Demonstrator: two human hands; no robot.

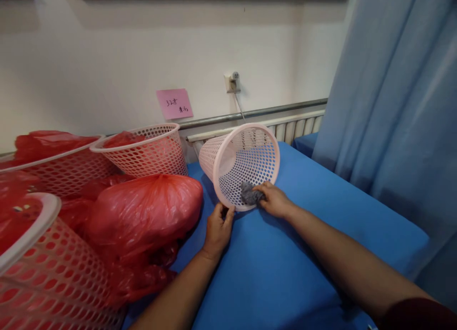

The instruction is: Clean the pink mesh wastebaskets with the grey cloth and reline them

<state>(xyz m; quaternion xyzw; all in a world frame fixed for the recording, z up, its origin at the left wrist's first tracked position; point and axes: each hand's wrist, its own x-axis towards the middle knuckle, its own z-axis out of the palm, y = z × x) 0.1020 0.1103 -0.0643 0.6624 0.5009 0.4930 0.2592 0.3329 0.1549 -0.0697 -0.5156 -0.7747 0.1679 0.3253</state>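
A pale pink perforated plastic wastebasket [246, 163] lies tipped on its side on the blue-covered surface [243, 268], its mouth facing me. My left hand [218, 229] grips the lower left of the rim, thumb and fingers pinching it. Bunched in my right hand [274, 200] is a grey cloth [251, 193], held at the lower right of the opening. Part of the cloth reaches inside the basket, over the rim. What the fingers of my right hand do behind the cloth is partly hidden.
A filled red plastic bag [146, 211] lies left of my left arm. Around it stand more pink baskets [153, 154] lined with red bags. Behind are a radiator [300, 125], a wall socket with a plug [233, 83] and a pink note [174, 104]. A blue curtain [396, 96] hangs right.
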